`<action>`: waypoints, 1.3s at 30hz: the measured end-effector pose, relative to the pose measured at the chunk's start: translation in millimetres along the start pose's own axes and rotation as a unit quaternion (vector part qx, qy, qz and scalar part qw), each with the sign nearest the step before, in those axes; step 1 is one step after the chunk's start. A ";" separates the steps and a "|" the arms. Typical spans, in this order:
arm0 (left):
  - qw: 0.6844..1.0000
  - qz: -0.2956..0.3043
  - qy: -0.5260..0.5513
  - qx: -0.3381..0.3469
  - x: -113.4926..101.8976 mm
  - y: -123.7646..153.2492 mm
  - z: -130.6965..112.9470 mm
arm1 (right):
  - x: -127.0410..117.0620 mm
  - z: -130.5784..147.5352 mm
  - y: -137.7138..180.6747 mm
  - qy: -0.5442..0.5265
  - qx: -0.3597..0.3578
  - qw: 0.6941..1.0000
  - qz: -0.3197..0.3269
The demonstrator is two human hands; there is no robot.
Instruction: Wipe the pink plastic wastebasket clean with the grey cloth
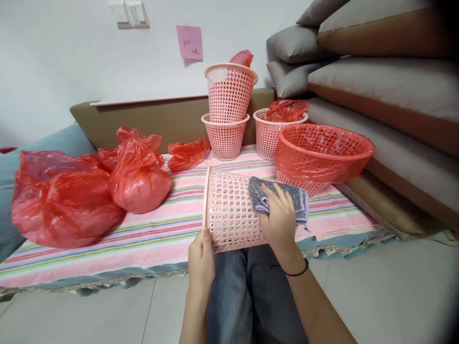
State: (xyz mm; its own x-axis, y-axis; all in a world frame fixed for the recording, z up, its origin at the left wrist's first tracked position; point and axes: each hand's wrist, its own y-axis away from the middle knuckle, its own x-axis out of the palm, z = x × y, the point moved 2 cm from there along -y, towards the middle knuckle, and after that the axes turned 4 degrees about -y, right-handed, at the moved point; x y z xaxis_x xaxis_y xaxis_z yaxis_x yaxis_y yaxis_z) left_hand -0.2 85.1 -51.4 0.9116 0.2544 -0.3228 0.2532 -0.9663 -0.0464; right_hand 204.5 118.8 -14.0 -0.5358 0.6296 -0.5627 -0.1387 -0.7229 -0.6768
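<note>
A pale pink mesh basket (229, 210) lies on its side at the front edge of the striped cloth, its open rim facing left. My left hand (201, 260) grips that rim from below, thumb on the edge. My right hand (280, 216) lies flat on a grey rag (299, 198) and presses it against the basket's upper side near the base.
Full red plastic bags (64, 200) sit at the left on the striped cloth (158, 239). Behind stand stacked pink baskets (226, 105), another basket holding a red bag (272, 131), and a wide red-lined basket (322, 153). Grey cushions (376, 81) rise at the right.
</note>
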 end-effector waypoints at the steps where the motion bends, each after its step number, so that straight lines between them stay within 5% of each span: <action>1: 1.000 0.000 0.004 -0.007 0.0 -0.5 0.7 | 4.5 12.3 -4.0 -0.017 -0.009 1.000 0.010; 7: 0.999 -0.018 0.015 -0.029 -1.6 -1.8 7.6 | 22.6 78.7 -15.9 -0.109 -0.089 0.985 0.097; 11: 0.999 -0.024 0.022 -0.034 -2.6 -1.9 12.1 | 23.5 88.6 -11.8 -0.123 -0.111 0.978 0.127; 15: 0.999 -0.024 0.016 -0.031 -1.3 -4.2 10.8 | 15.5 58.6 -6.9 -0.097 -0.097 0.984 0.116; 22: 1.000 -0.011 0.015 -0.011 2.4 -8.4 4.6 | -21.8 -43.6 10.7 0.004 0.018 1.000 0.020; 26: 1.000 0.007 0.002 -0.019 0.7 -4.3 7.6 | -34.1 -62.0 25.0 0.013 0.041 0.999 -0.005; 32: 0.999 0.030 0.009 -0.016 -1.9 -1.3 6.1 | -19.6 -25.7 36.6 0.025 0.019 0.999 -0.018; 39: 0.998 0.037 0.033 -0.025 -3.8 -3.0 2.4 | 16.2 67.5 15.5 -0.082 -0.094 0.990 0.070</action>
State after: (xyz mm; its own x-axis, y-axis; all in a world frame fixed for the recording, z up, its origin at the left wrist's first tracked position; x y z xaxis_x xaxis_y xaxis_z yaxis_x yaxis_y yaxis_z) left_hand -5.2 87.0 -52.4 0.9471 0.1863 -0.2614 0.1992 -0.9797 0.0232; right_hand 137.5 98.6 -1.5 -0.6681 0.4621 -0.5831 0.0955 -0.7240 -0.6832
